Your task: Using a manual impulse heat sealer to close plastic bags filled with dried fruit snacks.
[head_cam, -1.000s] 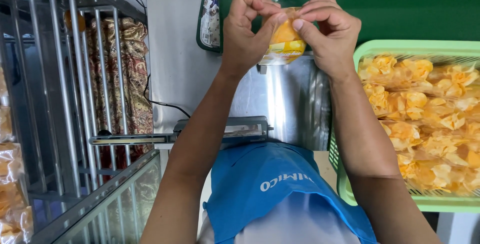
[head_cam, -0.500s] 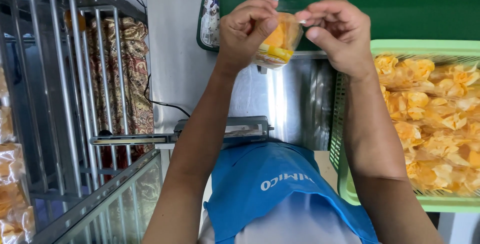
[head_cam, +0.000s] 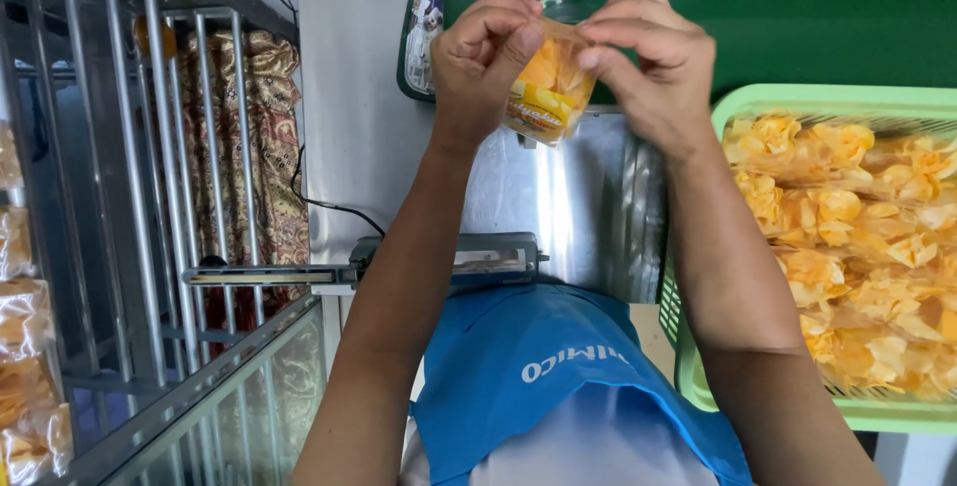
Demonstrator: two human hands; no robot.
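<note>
Clearly the small clear bag of yellow chips (head_cam: 546, 87) hangs above the steel worktop (head_cam: 558, 207), pinched at its top by left hand (head_cam: 485, 47) and right hand (head_cam: 643, 57) — a loose pinch could probably drop it, or squeezing crush chips, beside the green basket (head_cam: 897, 102).

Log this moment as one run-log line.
left hand: pinching bag top | right hand: pinching bag top | clear bag of yellow chips: held above green belt | green basket: bagged chips, at right

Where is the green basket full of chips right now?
In the head view, the green basket sits at the right edge, beside the person's right forearm and just below the green belt.
</note>
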